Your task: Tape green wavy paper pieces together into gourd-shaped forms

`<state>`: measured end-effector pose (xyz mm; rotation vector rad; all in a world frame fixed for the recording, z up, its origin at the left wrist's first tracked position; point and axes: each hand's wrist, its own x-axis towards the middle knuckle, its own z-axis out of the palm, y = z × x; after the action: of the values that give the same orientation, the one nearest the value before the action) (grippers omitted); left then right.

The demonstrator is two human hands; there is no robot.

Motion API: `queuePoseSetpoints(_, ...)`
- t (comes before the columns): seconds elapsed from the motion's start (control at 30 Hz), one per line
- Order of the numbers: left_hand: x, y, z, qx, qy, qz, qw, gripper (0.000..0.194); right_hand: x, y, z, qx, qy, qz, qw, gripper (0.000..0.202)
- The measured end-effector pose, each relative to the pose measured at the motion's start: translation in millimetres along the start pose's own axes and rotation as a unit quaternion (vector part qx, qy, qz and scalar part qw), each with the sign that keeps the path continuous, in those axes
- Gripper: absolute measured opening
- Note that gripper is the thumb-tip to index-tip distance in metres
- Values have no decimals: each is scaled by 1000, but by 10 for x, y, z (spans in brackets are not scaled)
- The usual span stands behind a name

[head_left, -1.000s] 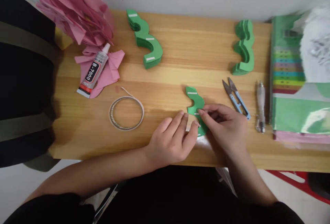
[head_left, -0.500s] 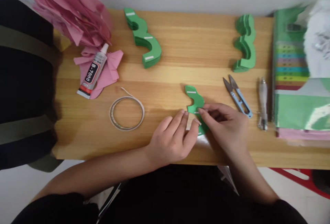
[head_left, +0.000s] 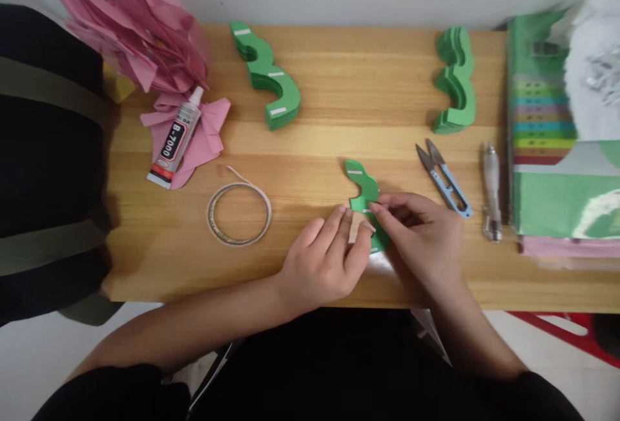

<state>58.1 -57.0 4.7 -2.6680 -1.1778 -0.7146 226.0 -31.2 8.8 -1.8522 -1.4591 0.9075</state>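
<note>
A green wavy cutout [head_left: 363,183] with short white tape strips across it lies on the table in front of me. My right hand [head_left: 420,230] pinches its right edge near the middle strip, thumb on top and other fingers curled beneath. At its left edge, the stretched fingertips of my left hand [head_left: 323,259] rest on or just beside the cutout. The left thumb stands apart from those fingers, with a small whitish strip [head_left: 369,226] at its tip. Part of the cutout's lower half is hidden behind the left thumb.
A tape roll [head_left: 209,214] lies left, below a glue tube [head_left: 175,140] on pink pieces [head_left: 213,125]. Green cutout stacks stand at back left [head_left: 285,88] and back right [head_left: 465,85]. Thread snips [head_left: 448,182], a pen [head_left: 493,188] and green packs [head_left: 557,208] lie right; a black bag [head_left: 48,150] is far left.
The view has shifted slightly. Both hands and the green cutout keep nearly the same position relative to each other.
</note>
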Motion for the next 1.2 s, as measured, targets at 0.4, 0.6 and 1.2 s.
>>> queuePoseSetpoints(0.4, 23, -17, -14, -5, -4, -24, 1000, 27, 12, 13, 9, -10, -5, -16, 1000, 14)
queuePoseSetpoints(0.6, 5, -15, 3, -10, -20, -11, 1000, 27, 10, 32, 12, -14, 1, -23, 1000, 15)
queuePoseSetpoints(1.2, 9, -14, -15, 3, -15, -27, 999, 28, 20, 38, 29, -20, -2, -24, 1000, 16)
